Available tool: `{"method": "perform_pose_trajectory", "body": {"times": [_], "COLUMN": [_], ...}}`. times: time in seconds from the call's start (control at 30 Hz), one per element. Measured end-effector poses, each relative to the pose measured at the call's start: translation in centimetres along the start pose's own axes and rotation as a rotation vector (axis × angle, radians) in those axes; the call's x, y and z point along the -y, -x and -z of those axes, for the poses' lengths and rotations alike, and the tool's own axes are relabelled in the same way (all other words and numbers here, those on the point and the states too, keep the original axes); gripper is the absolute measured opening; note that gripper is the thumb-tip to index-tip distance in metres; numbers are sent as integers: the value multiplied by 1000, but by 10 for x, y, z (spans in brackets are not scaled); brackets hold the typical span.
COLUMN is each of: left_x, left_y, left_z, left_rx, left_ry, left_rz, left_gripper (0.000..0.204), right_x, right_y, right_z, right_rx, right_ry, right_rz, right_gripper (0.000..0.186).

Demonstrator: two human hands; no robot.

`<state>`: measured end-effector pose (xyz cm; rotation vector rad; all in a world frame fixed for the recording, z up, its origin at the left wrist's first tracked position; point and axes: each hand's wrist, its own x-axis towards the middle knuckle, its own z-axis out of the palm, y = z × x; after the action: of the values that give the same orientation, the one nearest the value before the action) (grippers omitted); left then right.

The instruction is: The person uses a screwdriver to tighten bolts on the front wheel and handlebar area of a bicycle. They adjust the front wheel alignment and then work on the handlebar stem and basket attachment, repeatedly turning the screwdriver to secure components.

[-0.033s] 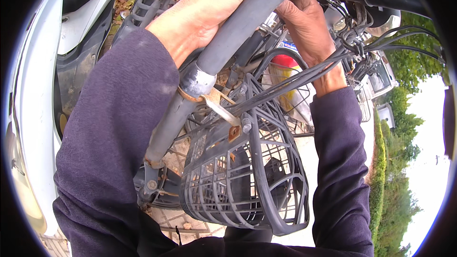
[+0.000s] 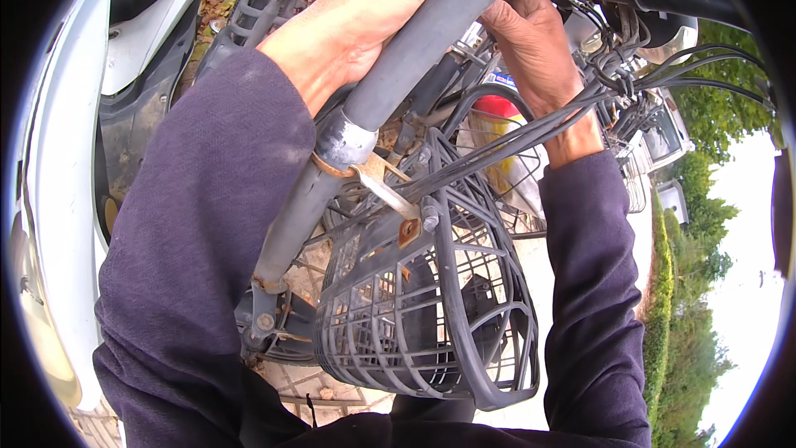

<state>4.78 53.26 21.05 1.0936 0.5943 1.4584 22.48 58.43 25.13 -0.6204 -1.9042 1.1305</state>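
Observation:
A thick grey metal tube slants across the upper middle, with a worn silver collar and a rusty bracket lower down. My left hand reaches up along the tube's left side, its wrist close to the tube. Its fingers run to the top edge and behind the tube, so their grip is hidden. On the other side, my right hand has thumb and fingers curled together, tips partly behind the tube; what they pinch cannot be made out. Black cables pass across my right wrist.
Below the tube hangs a black plastic basket, bolted near the bracket. White bodywork of a vehicle stands close on the left. A tangle of cables and a dark handlebar-like tube lie at upper right. Paving and a hedge show beyond.

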Motion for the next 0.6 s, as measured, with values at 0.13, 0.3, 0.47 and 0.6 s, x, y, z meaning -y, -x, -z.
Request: {"method": "perform_pose_trajectory", "body": {"times": [0.13, 0.3, 0.47, 0.6], "left_x": [-1, -2, -5, -3], "left_y": [-8, -11, -5, -6], "left_z": [0, -7, -5, -7], "left_rx": [-15, -50, -17, -24], "left_ry": [-10, 74, 142, 130], "left_rz": [140, 109, 74, 40], "left_gripper": [49, 47, 45, 44], "right_x": [-16, -16, 38, 112], "right_y": [-8, 3, 66, 67], "right_z": [5, 28, 87, 148], "right_rx": [73, 200, -142, -395], "right_ry": [128, 380, 572, 549], "right_rz": [174, 169, -352, -54], "right_gripper": [44, 56, 34, 30]}}
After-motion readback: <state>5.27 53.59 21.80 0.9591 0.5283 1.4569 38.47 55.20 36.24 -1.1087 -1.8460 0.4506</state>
